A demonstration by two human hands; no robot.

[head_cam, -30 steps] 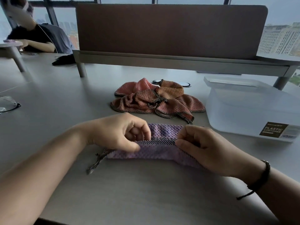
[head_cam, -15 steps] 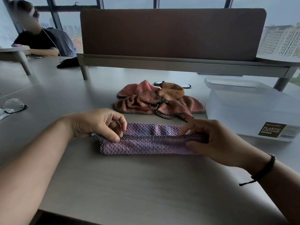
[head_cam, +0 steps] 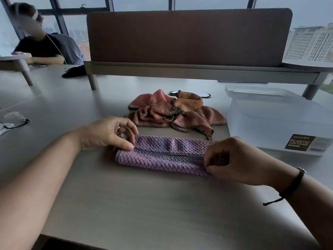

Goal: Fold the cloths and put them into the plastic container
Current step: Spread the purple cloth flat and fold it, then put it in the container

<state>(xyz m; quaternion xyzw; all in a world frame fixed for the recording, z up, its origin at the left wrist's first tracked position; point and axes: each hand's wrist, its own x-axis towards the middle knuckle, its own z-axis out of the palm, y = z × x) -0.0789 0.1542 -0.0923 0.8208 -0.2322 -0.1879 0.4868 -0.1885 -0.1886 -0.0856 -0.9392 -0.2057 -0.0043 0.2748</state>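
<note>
A purple waffle cloth with a dark checked border lies on the grey table as a long, narrow folded strip. My left hand pinches its upper left corner between thumb and fingers. At the strip's right end, my right hand grips the cloth, fingers curled over the edge. Behind the strip sits a crumpled pile of pink and orange cloths. The translucent plastic container, with a brown label on its front, stands to the right with its lid on.
A brown desk divider on a raised shelf crosses the back of the table. Eyeglasses lie at the far left. A person sits at the back left beside a dark object. A round cable port is behind the pile.
My hands have moved apart along the purple cloth, from its middle to its two ends. The strip now lies straight and flat, its loose left corner tucked in.
</note>
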